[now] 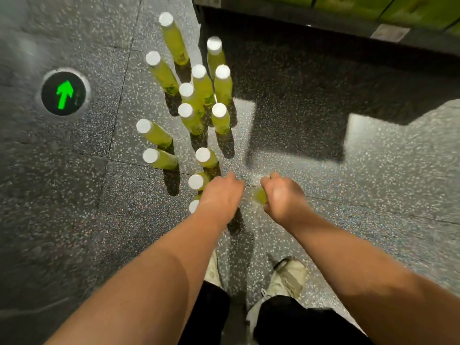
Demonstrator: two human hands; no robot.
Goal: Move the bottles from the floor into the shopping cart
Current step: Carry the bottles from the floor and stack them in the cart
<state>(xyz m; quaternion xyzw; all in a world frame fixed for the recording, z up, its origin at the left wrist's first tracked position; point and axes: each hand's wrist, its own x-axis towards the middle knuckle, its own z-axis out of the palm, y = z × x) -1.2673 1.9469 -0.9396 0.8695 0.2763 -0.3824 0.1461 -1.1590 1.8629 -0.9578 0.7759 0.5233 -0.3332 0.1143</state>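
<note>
Nearest are the person's two bare forearms (149,270), above black trousers (286,319) and pale shoes (288,275). At far left a round green arrow marker (63,92) is set in the speckled floor (373,183). Right of it the bottles (202,87), green with white caps, stand upright in a loose cluster on the floor. The left hand (221,195) hangs over the nearest caps. Its fingers are turned down out of sight, so I cannot tell whether they grip anything. The right hand (283,197) has its fingers curled round one bottle (260,196), just beside the cluster. The cart is not in view.

This looks like the pick-up step, early in the task, with about a dozen bottles yet to go. The next move calls for lifting straight up without knocking the close neighbours, then turning to find the cart.
</note>
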